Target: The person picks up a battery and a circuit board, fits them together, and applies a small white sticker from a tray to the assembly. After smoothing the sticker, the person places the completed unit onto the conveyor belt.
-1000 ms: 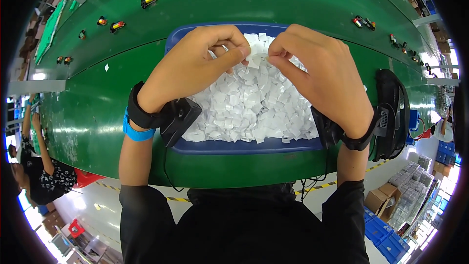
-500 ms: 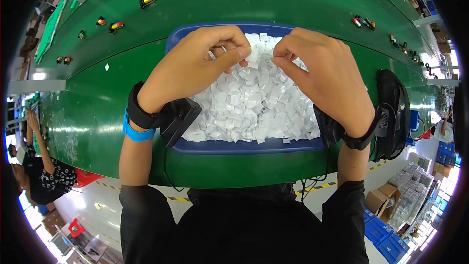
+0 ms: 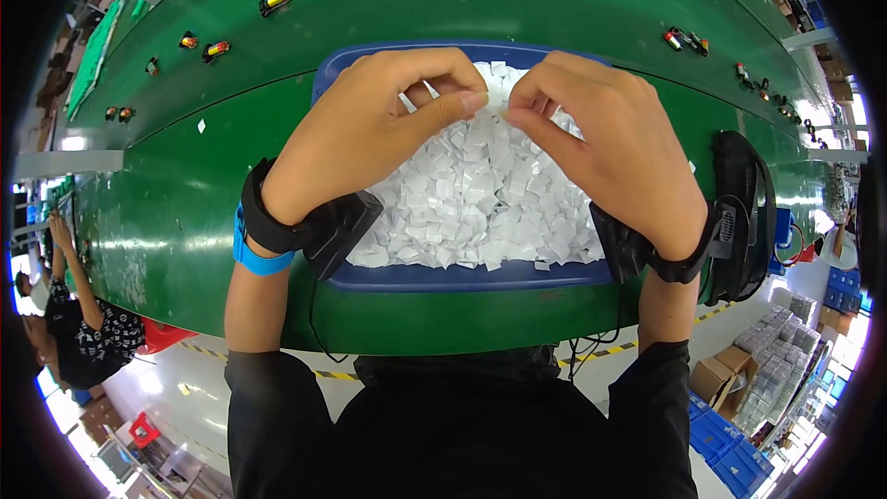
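A blue tray (image 3: pixel 480 279) in front of me holds a heap of small white paper-like pieces (image 3: pixel 462 203). Over its far part, my left hand (image 3: pixel 388 111) is closed, thumb and index finger pinched on a small white piece that barely stands out against the heap. My right hand (image 3: pixel 605 134) is closed in a pinch just right of it, the fingertips almost meeting; what lies between its fingers is too small to make out. Both wrists carry black straps with dark box-shaped devices, and a blue band (image 3: pixel 261 259) circles the left one.
The tray stands on a green workbench (image 3: pixel 176 222). Beyond it, small parts with red and yellow cylinders (image 3: pixel 275 4) lie on a green strip, more (image 3: pixel 686 40) at right. A black pouch (image 3: pixel 742 217) lies right of the tray. Another person (image 3: pixel 88 314) is at far left.
Both hands have drawn closer together, the left going slightly right and the right slightly left. The white piece at my left fingertips shows less now. The parts at far left shifted slightly left.
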`<state>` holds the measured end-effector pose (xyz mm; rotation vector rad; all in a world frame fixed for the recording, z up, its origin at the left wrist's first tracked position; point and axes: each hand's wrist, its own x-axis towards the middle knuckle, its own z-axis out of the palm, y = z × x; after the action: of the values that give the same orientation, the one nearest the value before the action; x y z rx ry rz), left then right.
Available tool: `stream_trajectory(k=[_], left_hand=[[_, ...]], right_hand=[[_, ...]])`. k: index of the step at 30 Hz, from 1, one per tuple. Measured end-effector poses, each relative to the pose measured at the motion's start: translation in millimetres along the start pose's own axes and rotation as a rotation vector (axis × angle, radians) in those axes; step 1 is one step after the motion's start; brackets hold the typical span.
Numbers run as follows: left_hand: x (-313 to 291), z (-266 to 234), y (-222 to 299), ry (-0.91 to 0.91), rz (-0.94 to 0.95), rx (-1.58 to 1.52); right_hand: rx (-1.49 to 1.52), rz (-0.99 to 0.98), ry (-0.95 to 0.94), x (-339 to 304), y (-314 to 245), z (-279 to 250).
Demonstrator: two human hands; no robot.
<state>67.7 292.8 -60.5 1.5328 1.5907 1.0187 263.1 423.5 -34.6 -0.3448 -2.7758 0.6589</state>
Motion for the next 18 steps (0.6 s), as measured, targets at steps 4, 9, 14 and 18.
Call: stream_trajectory(k=[4, 9, 14, 18], left_hand=[[0.7, 1.8, 5.6, -0.010, -0.020, 0.034], [1.4, 2.2, 6.3, -0.053, -0.067, 0.062], [2.2, 10.3, 8.0, -0.054, -0.039, 0.001], [3.7, 14.8, 12.6, -0.019, -0.034, 0.084]], right_hand=[[-0.056, 0.017, 0.013, -0.8, 1.8, -1.0], [-0.065, 0.011, 0.013, -3.7, 1.2, -2.4], [-0.071, 0.001, 0.023, -5.0, 4.6, -3.4], [-0.072, -0.003, 0.014, -6.6, 5.2, -4.3]])
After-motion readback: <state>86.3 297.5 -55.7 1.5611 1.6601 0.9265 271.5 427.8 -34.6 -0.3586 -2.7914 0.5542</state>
